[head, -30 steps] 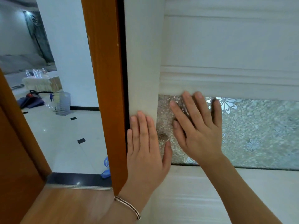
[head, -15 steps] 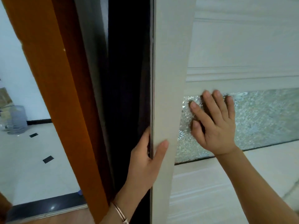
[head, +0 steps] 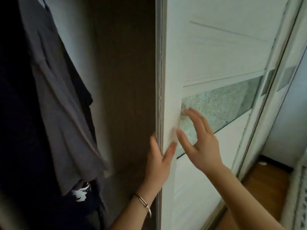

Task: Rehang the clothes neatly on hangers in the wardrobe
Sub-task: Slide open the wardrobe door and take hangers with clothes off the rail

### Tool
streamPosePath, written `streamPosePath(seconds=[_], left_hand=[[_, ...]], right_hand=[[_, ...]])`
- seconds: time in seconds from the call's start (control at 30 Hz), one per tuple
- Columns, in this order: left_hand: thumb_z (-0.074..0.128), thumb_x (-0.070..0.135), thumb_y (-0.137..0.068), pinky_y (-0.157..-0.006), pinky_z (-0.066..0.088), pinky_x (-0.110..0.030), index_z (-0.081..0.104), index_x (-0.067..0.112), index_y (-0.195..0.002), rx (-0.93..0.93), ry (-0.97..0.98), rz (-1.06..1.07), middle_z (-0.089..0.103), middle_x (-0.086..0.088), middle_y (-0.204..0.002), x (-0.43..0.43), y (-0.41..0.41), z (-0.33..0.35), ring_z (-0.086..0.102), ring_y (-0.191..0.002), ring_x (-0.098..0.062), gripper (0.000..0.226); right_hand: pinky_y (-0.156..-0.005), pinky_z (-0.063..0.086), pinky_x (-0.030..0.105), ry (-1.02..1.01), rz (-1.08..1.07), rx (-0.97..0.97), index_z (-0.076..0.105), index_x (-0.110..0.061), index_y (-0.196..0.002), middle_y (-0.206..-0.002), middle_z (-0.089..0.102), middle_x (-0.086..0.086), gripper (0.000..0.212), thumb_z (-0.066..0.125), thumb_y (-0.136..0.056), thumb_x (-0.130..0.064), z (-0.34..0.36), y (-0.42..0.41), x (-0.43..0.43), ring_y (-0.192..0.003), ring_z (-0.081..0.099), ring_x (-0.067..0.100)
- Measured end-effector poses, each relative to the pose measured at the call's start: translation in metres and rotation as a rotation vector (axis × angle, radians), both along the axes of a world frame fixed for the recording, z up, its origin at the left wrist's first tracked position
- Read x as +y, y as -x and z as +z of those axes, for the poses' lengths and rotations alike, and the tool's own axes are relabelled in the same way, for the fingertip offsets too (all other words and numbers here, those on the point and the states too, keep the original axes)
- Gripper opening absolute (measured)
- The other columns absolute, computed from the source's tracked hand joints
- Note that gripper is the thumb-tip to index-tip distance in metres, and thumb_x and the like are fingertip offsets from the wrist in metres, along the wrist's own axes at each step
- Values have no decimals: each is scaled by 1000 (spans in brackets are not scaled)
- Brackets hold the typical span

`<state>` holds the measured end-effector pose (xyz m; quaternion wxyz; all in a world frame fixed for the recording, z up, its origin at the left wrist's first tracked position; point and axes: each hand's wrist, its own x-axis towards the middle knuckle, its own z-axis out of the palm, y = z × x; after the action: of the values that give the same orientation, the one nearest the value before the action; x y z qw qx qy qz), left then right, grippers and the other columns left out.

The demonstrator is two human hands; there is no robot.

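white sliding door [head: 207, 52], pebbled frosted glass band [head: 224, 103], grey shirt [head: 58, 105], brown wardrobe wall [head: 126, 80]

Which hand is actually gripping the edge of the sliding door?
The left hand, the one with the bracelet: it curls round the sliding door at its edge. The right hand is spread open by the patterned glass.
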<state>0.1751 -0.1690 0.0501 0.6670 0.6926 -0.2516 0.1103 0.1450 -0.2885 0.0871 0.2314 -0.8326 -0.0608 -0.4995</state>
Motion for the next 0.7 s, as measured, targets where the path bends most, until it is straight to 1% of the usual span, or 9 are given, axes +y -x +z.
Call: streamPosePath(seconds=[0.1,0.2,0.33,0.4,0.47,0.53,0.6,0.63,0.7], left_hand=[[53,48,-83,-79,50,-22,38,26,-119,-40,-69,-4,58,12,-102,-30,-17,-3,62,-98,-5,45],[50,61,-75,-75,50,-38,32,20,-123,-50,-87,-29,52,-11,-95,-60,-33,-5,56,-90,-26,66],[55,52,-77,-79,44,-29,32,24,-127,-2,-107,-99,52,-5,-98,-100,-49,-1,58,-105,-25,63],[54,48,-81,-84,45,-27,27,28,-132,-27,-152,-134,53,-2,-110,-119,-58,-1,56,-112,-20,61],[50,26,-90,-98,41,-25,18,25,-142,-66,-237,-140,44,-2,-136,-136,-67,-1,46,-125,-13,61],[49,28,-91,-102,41,-24,5,47,-138,-96,-275,-184,38,7,-140,-153,-74,0,41,-130,-7,67],[48,43,-88,-94,39,-7,-10,70,-114,-110,-315,-241,28,27,-132,-174,-86,0,32,-126,8,69],[48,41,-88,-90,33,0,-15,69,-108,-102,-332,-273,20,34,-129,-183,-90,1,25,-124,13,72],[50,33,-91,-95,29,-3,-20,62,-115,-121,-356,-316,11,35,-134,-200,-97,2,18,-127,12,79]], right_hand=[[-101,33,21,-26,-1,30,33,-30,-138,-144,41,-8,69,48,-79,-61,11,-4,-5,-132,38,10],[-105,29,24,-69,-8,58,24,-32,-143,-147,33,-14,76,56,-78,-55,17,-21,-15,-137,30,11],[-109,37,38,-142,45,51,18,-40,-142,-140,23,-27,74,56,-79,-49,14,-41,-53,-138,26,10],[-109,37,36,-123,39,45,15,-45,-141,-139,20,-34,75,56,-78,-51,12,-50,-76,-138,25,8],[-108,35,31,-121,20,41,9,-54,-137,-134,13,-45,76,55,-77,-53,11,-59,-96,-138,24,5],[-107,35,30,-132,12,40,5,-61,-134,-131,10,-51,75,52,-76,-55,10,-68,-115,-138,26,5],[-107,38,32,-138,-2,34,6,-61,-134,-132,12,-50,74,51,-75,-56,9,-75,-135,-137,27,6],[-106,39,35,-143,-9,28,9,-58,-135,-133,15,-46,73,50,-75,-56,8,-79,-145,-137,28,6],[-106,41,40,-160,-16,18,11,-54,-136,-138,21,-36,73,50,-75,-56,8,-85,-164,-137,30,8]])
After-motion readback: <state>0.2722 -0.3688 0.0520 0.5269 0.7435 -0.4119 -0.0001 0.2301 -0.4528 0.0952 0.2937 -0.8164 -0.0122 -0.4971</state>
